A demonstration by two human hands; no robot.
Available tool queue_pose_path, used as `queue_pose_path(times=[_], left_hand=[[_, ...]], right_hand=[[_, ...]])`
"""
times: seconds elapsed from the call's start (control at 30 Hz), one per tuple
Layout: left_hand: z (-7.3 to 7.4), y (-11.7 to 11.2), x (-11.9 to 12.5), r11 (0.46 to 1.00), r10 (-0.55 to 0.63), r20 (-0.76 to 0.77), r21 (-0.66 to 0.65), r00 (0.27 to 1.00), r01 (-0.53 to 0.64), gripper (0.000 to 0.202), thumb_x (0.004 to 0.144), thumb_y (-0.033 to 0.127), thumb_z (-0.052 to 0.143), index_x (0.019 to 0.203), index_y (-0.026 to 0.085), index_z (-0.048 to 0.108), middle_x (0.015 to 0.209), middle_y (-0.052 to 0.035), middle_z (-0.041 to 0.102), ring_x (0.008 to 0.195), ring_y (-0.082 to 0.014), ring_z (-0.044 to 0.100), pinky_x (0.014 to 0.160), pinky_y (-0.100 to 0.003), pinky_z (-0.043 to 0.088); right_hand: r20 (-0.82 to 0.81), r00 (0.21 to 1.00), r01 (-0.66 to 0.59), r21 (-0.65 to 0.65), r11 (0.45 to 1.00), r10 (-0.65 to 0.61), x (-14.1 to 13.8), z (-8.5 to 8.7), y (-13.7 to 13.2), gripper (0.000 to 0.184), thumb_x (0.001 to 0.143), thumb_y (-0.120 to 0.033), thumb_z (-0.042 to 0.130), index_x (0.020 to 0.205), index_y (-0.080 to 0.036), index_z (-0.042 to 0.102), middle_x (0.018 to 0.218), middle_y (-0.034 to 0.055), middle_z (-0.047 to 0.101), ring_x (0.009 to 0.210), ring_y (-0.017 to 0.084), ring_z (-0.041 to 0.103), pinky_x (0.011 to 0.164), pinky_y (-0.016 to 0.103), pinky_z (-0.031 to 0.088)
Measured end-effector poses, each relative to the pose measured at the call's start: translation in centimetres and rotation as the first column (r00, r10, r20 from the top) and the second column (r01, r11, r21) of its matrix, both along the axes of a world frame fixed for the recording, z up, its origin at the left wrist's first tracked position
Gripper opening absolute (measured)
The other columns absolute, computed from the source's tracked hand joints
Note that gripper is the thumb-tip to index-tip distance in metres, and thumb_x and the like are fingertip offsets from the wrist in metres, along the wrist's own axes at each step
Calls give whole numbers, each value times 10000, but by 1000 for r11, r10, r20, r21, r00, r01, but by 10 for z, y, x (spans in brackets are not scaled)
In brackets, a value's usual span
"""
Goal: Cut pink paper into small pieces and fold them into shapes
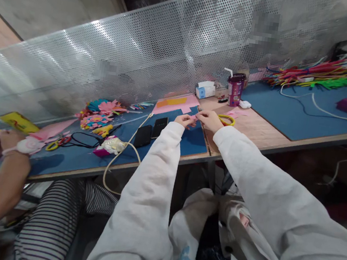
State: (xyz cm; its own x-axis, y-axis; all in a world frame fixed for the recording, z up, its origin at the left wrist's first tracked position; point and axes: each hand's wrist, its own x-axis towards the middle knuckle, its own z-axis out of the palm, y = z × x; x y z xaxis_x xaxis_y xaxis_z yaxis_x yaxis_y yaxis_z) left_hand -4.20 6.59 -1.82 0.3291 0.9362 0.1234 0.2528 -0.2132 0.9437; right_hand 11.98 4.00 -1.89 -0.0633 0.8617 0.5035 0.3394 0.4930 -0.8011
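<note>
Both hands meet over the blue mat (194, 143) near the table's front edge. My left hand (185, 121) is closed on a small piece of pink paper (193, 117). From the other side, my right hand (209, 120) pinches the same piece at its fingertips. The paper's exact shape is too small to make out. Just right of my right hand lies a pair of yellow-handled scissors (226, 120). Behind the hands, pink and orange paper sheets (177, 104) lie flat. Two dark phones (143, 136) rest to the left of my left hand.
A purple cup with a straw (235, 90) and a tissue pack (205, 90) stand at the back by the perforated metal screen (159, 50). Paper flowers (98, 115), a glue gun (103, 130) and cables lie left. Another person's hands (8, 141) are at far left. Pipe cleaners (317, 75) lie right.
</note>
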Motion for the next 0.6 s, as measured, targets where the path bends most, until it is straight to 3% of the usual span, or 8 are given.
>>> queue_pose_path(times=[0.13, 0.3, 0.6], left_hand=[[2, -5, 1, 1000, -2, 29, 16, 1000, 1, 403, 567, 494, 720, 693, 132, 594, 643, -37, 663, 594, -141, 628, 494, -218, 421], [3, -11, 2, 1000, 10, 30, 27, 1000, -11, 396, 589, 506, 701, 686, 133, 609, 628, -33, 654, 602, -139, 626, 497, -215, 414], [3, -6, 3, 996, 67, 43, -55, 997, -65, 274, 631, 379, 711, 677, 119, 638, 609, -36, 656, 579, -132, 627, 494, -210, 420]], right_hand=[[133, 991, 19, 73, 997, -28, 0, 0, -1, 194, 739, -200, 548, 776, -113, 717, 766, 63, 681, 681, 141, 574, 650, 243, 430], [209, 977, 27, 114, 993, -50, -2, 0, -3, 155, 743, -186, 571, 770, -131, 713, 779, 59, 685, 689, 139, 583, 672, 246, 442], [377, 911, 66, 261, 963, -165, -4, -3, -4, 138, 767, -159, 553, 746, -129, 686, 783, 69, 654, 690, 141, 568, 676, 241, 428]])
